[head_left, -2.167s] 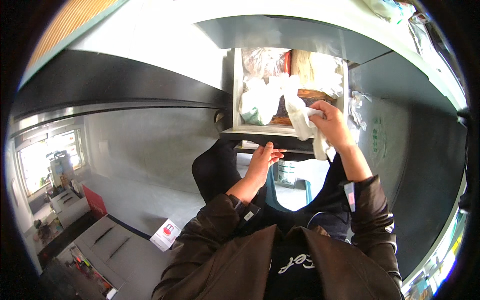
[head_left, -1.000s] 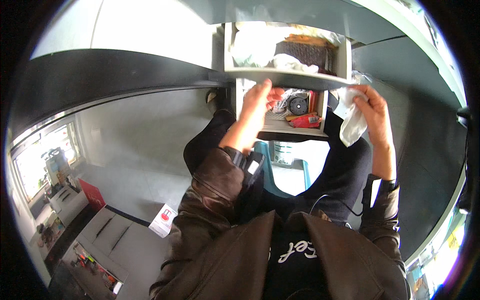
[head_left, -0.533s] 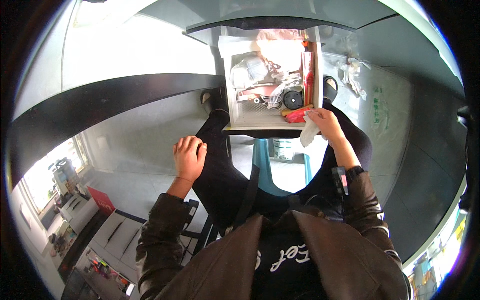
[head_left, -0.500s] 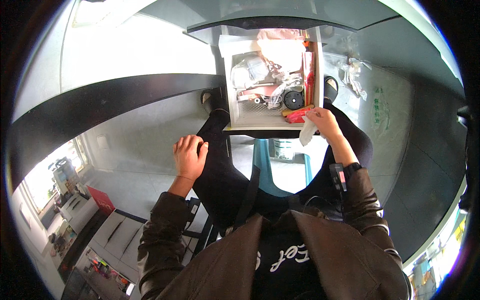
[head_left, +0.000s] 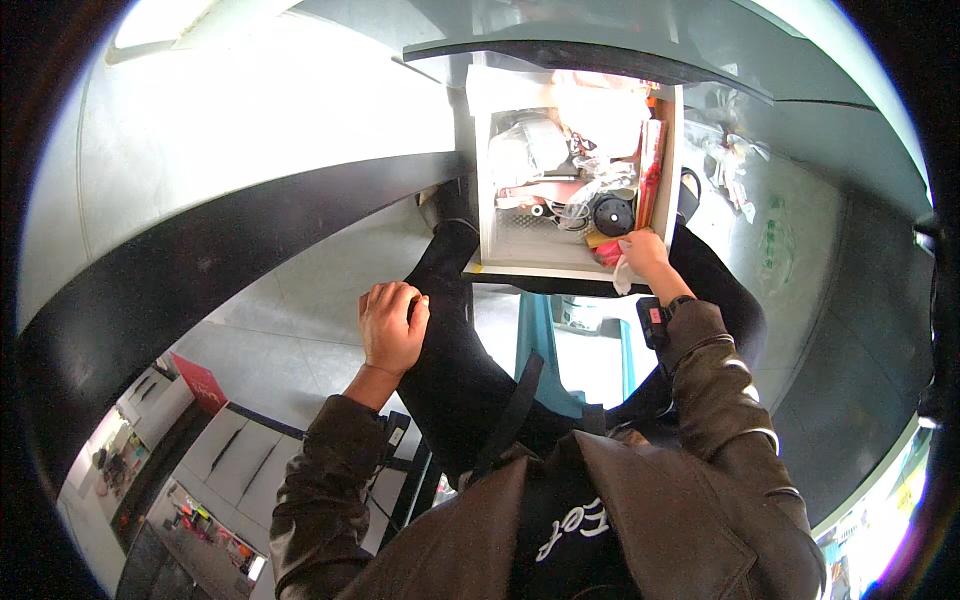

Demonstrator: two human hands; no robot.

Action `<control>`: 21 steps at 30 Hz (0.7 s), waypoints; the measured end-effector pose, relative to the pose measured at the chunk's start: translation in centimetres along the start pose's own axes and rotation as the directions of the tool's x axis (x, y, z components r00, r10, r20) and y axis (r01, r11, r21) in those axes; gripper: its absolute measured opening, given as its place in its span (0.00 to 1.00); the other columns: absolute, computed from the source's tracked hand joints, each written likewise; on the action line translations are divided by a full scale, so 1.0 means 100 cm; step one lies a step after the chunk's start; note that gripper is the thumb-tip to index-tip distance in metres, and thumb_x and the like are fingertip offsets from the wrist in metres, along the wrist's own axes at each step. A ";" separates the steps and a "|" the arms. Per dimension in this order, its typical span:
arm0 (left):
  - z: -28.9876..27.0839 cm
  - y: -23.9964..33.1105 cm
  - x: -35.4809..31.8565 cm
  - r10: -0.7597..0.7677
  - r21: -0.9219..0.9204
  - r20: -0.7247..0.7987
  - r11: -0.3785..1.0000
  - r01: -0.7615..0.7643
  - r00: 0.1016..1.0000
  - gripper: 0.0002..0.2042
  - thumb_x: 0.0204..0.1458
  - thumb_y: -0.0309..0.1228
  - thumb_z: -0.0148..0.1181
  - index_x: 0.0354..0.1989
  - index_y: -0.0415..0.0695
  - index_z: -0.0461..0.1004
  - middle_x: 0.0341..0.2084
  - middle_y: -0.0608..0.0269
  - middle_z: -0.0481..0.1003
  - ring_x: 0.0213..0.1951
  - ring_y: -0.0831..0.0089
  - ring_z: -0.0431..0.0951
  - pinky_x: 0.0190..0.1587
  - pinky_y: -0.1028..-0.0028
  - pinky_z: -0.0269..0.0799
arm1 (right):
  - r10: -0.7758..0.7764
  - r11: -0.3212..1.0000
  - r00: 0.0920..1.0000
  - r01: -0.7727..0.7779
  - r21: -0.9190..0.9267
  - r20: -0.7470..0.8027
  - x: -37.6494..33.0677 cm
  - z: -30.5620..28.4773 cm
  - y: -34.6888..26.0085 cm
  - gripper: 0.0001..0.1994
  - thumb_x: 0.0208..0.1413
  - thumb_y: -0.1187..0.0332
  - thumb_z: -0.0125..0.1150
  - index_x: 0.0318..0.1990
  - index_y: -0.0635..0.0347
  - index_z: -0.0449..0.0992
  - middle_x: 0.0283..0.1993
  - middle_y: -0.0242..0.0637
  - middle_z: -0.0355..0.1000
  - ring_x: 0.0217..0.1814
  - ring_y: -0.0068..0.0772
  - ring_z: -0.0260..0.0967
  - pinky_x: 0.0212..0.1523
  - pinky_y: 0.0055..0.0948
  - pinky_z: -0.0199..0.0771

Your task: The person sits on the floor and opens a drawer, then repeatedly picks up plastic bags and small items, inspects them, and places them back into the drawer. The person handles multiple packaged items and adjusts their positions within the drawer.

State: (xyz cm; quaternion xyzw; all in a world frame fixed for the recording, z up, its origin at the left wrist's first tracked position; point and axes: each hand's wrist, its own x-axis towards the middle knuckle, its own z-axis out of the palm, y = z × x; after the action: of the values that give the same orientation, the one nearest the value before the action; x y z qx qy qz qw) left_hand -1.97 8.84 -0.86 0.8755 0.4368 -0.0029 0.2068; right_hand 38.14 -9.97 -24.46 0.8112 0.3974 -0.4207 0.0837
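An open white drawer [head_left: 520, 262] full of odds and ends stands before my knees. In its near right corner, my right hand [head_left: 648, 258] is closed on a crumpled white tissue [head_left: 622, 277], which hangs over the drawer's front edge. Those fingers sit right by a red packet [head_left: 607, 254], partly hidden by the hand. Just behind it lies a round black disc [head_left: 613, 215]. My left hand [head_left: 393, 325] rests by my left thigh, loosely bent, thumb apart, with nothing visible in it.
Inside the drawer are a clear plastic container [head_left: 530, 148], clear wrapping [head_left: 605, 180] and a long red box [head_left: 651, 170] along the right wall. A blue stool [head_left: 535, 345] is between my legs. Plastic bags [head_left: 735, 170] lie on the floor at right.
My right hand has reached a little deeper into the drawer's near right corner, taking the tissue along and covering more of the red packet. The whole view has shifted; my left hand stays by the thigh.
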 end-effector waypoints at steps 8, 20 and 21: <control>-0.001 0.000 0.001 -0.021 -0.007 0.022 1.000 0.021 1.000 0.05 0.55 0.33 0.64 0.32 0.48 0.74 0.34 0.65 0.77 0.41 0.58 0.75 0.47 0.57 0.67 | -0.078 0.905 0.987 0.130 0.404 -0.143 0.006 -0.026 -0.030 0.17 0.56 0.72 0.56 0.53 0.56 0.81 0.48 0.48 0.81 0.53 0.51 0.79 0.56 0.41 0.76; 0.000 -0.005 0.004 -0.012 -0.044 0.040 0.999 0.014 0.999 0.06 0.54 0.32 0.65 0.35 0.47 0.75 0.36 0.64 0.77 0.45 0.59 0.76 0.49 0.57 0.67 | -0.105 0.716 0.929 0.318 0.622 -0.355 0.091 -0.048 -0.161 0.42 0.52 0.60 0.74 0.73 0.59 0.59 0.65 0.55 0.70 0.66 0.56 0.70 0.66 0.45 0.68; 0.000 -0.006 0.004 -0.006 -0.034 0.037 0.999 0.008 0.999 0.06 0.54 0.32 0.65 0.35 0.47 0.75 0.36 0.64 0.77 0.44 0.59 0.76 0.49 0.57 0.67 | -0.080 0.756 0.939 0.276 0.593 -0.336 0.093 -0.049 -0.165 0.45 0.50 0.58 0.76 0.73 0.59 0.58 0.63 0.56 0.72 0.65 0.59 0.70 0.66 0.46 0.68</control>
State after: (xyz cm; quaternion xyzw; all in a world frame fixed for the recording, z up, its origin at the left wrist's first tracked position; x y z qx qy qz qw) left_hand -2.18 9.45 -1.13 0.8701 0.4359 -0.0124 0.2299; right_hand 32.37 8.73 -25.04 0.8023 0.3168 -0.4121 -0.2936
